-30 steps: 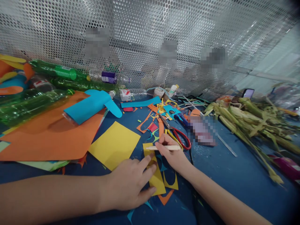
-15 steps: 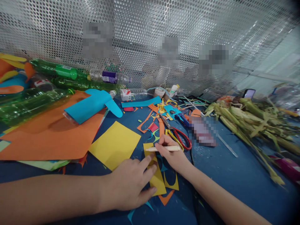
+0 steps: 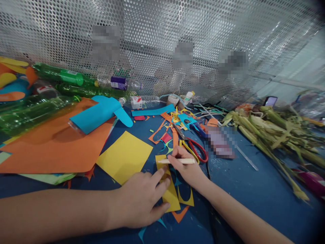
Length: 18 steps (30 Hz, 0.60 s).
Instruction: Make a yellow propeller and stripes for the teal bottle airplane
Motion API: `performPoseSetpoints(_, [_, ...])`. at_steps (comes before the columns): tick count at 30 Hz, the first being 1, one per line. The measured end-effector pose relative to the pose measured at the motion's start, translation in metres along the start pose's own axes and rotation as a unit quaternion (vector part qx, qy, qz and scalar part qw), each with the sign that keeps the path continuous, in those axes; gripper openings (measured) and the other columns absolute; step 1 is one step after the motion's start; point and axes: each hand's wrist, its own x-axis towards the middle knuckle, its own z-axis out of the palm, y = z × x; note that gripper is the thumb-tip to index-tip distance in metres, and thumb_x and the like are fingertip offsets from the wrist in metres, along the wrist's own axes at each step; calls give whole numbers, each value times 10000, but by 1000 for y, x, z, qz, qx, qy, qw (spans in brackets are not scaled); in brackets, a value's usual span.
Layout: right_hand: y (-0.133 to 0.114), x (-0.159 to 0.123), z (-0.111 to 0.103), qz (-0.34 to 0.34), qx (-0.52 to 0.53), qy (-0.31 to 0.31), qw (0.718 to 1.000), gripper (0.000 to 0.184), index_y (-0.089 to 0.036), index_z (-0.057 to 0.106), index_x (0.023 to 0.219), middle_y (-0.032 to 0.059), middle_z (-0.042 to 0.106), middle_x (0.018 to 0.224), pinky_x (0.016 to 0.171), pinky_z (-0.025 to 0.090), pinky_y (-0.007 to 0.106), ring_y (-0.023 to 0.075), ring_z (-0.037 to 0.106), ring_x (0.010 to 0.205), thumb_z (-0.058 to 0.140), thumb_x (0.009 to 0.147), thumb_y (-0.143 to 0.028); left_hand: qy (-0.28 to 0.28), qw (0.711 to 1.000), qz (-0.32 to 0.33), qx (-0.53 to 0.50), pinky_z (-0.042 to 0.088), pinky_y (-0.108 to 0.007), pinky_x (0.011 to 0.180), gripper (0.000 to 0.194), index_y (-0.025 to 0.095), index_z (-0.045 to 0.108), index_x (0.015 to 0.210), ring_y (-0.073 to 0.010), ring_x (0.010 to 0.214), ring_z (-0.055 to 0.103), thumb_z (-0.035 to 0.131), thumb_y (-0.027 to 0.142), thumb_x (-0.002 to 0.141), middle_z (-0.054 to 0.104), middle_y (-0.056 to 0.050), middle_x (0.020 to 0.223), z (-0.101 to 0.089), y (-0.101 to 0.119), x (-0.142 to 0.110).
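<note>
My right hand (image 3: 186,167) pinches a cream-coloured marker (image 3: 179,161), its tip over the upper end of a yellow paper strip (image 3: 171,196). Whether the tip touches the paper I cannot tell. With fingers spread, my left hand (image 3: 144,196) lies on the strip's left edge and middle. A larger yellow paper sheet (image 3: 125,154) lies to the left, just beyond my left hand. Under and beside the strip is a yellow offcut (image 3: 191,200) with a curved cut-out. Scissors (image 3: 196,150) with red and yellow handles rest just past my right hand.
A blue paper-wrapped bottle (image 3: 95,115) lies on orange sheets (image 3: 58,152) at left. Green plastic bottles (image 3: 33,113) lie behind. Coloured paper scraps (image 3: 175,120) are heaped mid-table. Corn husks (image 3: 274,132) cover the right side. A perforated metal panel (image 3: 152,34) stands at the back.
</note>
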Motion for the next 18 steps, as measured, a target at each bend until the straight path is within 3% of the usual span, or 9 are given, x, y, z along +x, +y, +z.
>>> performPoseSetpoints(18, [2, 0, -1, -39, -58, 64, 995, 217, -213, 349, 636, -61, 331, 576, 492, 269, 231, 106, 309, 527, 481, 803, -255, 4, 1000, 5, 3, 509, -399, 597, 507, 136, 440, 1255, -259, 747, 619, 314, 453, 879, 487, -158, 1268, 1, 0, 0])
